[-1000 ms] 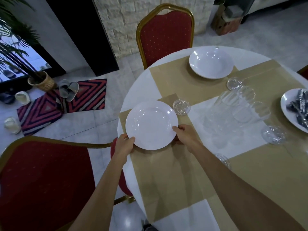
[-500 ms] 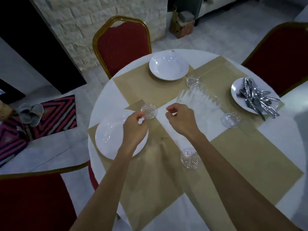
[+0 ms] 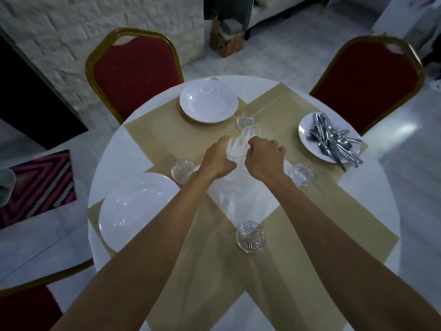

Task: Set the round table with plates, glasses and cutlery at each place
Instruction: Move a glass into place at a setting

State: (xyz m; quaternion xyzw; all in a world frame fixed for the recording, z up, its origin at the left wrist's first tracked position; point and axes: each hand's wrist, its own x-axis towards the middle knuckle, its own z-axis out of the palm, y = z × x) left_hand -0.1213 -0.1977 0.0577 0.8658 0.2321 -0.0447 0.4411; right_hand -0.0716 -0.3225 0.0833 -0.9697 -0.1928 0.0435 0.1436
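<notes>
Where mats (image 3: 191, 132) cross, left hand (image 3: 216, 161) and right hand (image 3: 263, 158) grip glasses (image 3: 238, 146).

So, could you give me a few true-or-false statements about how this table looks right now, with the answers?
1. The cutlery lies heaped on the right-hand plate. True.
2. Four plates are on the table. False: three show, the right-hand plate, the far plate and the near-left plate.
3. The left hand and the right hand both grip the clear glassware at the table's middle. True.
4. The near-left plate holds a fork. False: nothing lies on it.
5. Two red chairs stand at the table's far side. True.
</notes>
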